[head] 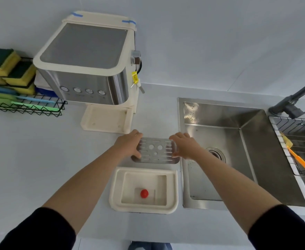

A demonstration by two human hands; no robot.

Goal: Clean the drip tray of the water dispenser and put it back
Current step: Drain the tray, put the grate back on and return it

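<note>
The cream drip tray base (171, 192) lies on the counter near me, with a small red float (144, 193) inside it. Just beyond it lies the metal slotted grate (155, 150), flat on the counter. My left hand (128, 145) grips the grate's left edge and my right hand (186, 147) grips its right edge. The water dispenser (86, 65) stands at the back left, its cream base platform (105, 118) bare where the tray sits.
A steel sink (238, 150) lies right of the tray, with a dark faucet (292, 100) and a wire rack holding an orange brush (303, 165). At far left a black wire basket (23, 107) holds yellow-green sponges (9, 69) and cloths.
</note>
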